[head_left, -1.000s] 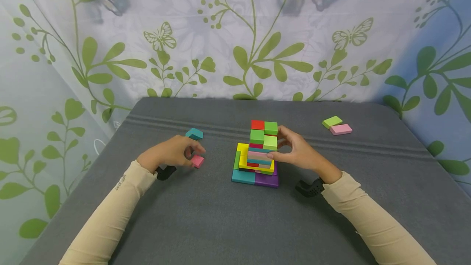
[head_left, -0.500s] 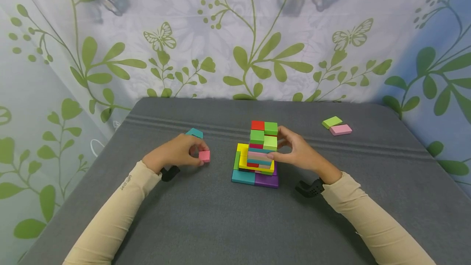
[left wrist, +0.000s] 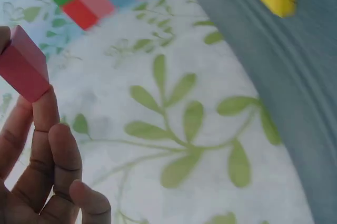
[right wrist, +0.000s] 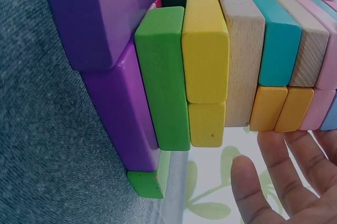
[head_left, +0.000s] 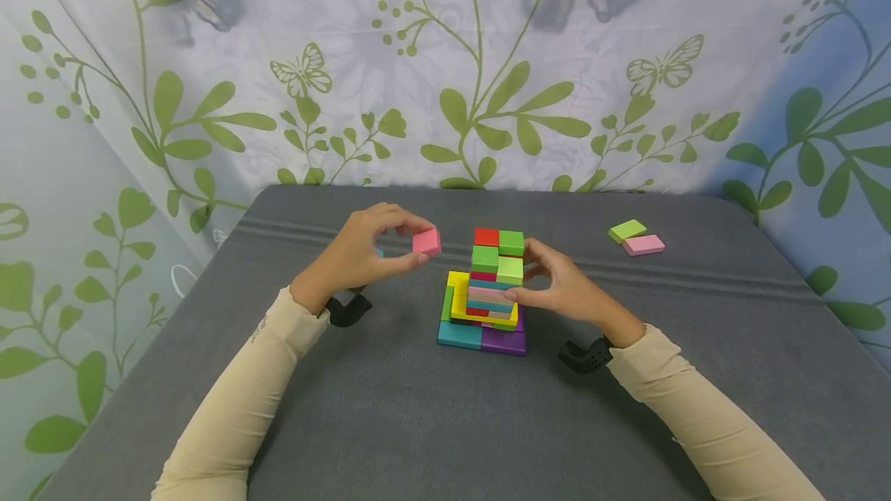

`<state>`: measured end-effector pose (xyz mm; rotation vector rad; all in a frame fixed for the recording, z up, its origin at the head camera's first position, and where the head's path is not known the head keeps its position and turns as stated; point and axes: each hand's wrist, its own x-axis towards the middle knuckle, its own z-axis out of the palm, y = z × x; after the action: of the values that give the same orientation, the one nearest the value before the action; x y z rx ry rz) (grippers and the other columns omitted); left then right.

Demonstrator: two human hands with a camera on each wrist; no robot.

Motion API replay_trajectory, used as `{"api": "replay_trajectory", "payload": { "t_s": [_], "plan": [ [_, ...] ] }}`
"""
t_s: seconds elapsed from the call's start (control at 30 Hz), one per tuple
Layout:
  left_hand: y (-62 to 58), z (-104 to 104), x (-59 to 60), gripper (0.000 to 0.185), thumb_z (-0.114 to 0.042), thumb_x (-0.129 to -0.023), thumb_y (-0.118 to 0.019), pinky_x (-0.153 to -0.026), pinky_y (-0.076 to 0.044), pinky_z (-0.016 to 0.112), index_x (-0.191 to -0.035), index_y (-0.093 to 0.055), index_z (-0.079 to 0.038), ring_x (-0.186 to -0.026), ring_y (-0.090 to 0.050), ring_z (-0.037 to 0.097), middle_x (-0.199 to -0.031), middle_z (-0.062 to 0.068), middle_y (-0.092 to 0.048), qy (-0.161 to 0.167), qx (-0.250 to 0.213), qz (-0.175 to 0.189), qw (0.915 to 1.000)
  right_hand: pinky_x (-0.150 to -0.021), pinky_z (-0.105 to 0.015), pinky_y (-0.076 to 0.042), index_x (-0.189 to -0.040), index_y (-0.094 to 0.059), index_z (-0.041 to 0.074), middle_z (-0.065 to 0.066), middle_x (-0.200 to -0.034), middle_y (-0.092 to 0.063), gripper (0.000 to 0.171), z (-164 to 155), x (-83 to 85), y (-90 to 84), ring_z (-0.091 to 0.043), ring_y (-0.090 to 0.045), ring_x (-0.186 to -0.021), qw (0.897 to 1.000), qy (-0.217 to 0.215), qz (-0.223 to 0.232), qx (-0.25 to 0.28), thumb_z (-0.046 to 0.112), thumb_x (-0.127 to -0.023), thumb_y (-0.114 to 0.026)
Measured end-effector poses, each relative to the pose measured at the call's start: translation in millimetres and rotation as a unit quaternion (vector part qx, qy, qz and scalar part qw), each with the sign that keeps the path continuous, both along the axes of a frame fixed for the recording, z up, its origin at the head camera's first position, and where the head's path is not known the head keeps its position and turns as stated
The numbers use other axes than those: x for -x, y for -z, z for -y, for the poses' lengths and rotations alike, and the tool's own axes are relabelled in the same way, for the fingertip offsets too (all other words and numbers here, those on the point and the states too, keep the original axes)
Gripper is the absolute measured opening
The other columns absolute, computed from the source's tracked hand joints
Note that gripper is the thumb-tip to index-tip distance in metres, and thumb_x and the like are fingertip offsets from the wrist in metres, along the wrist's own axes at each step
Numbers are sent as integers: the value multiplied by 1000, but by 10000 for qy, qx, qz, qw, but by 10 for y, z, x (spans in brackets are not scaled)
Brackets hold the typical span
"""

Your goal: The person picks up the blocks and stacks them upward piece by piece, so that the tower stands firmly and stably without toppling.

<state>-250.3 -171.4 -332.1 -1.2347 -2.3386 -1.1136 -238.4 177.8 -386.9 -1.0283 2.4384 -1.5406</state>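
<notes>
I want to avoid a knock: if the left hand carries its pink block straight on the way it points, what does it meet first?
Probably the top of the block tower. The left hand holds the pink block level with the tower's upper blocks, though depth is uncertain.

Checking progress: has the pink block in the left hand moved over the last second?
Yes. The pink block has risen off the table and moved right, toward the block tower.
</notes>
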Motion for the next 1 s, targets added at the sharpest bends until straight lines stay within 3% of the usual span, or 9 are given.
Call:
{"api": "replay_trajectory", "payload": {
  "t_s": [0.23, 0.53, 0.8, 1.0],
  "plan": [
    [-136, -320, -28, 33, -10, -86, -90, -87, -48, 41, -116, -78, -2, -96, -60, 21, -106, 5, -75, 271, -279, -202, 9990, -102, -44, -55, -143, -53, -5, -16, -130, -64, 62, 4, -5, -15, -37, -60, -117, 10000, 27, 24, -27, 21, -95, -83],
    [-213, -661, -28, 32, -16, -89, -89, -98, -49, 42, -117, -78, -3, -104, -62, 21, -112, 5, -77, 490, -111, -375, 9980, -100, -34, -54, -146, -51, -6, -18, -134, -63, 65, -1, 2, -11, -34, -59, -118, 10000, -80, 3, 38, 22, -97, -82],
    [-175, -901, -16, 32, -24, -90, -87, -98, -47, 43, -117, -81, -6, -106, -62, 25, -113, 5, -77, 419, 277, -626, 9968, -101, -34, -54, -150, -49, -6, -19, -139, -62, 67, -12, 6, -10, -18, -60, -120, 9999, -124, -20, 49, 21, -97, -81],
    [-115, -970, -25, 30, -25, -90, -87, -96, -48, 45, -115, -82, -9, -106, -60, 27, -113, 6, -74, 207, 634, -901, 9937, -102, -34, -54, -145, -52, -6, -17, -135, -63, 62, -11, 7, -8, -14, -60, -120, 9999, -136, -37, 32, 19, -97, -81]
  ]
}}
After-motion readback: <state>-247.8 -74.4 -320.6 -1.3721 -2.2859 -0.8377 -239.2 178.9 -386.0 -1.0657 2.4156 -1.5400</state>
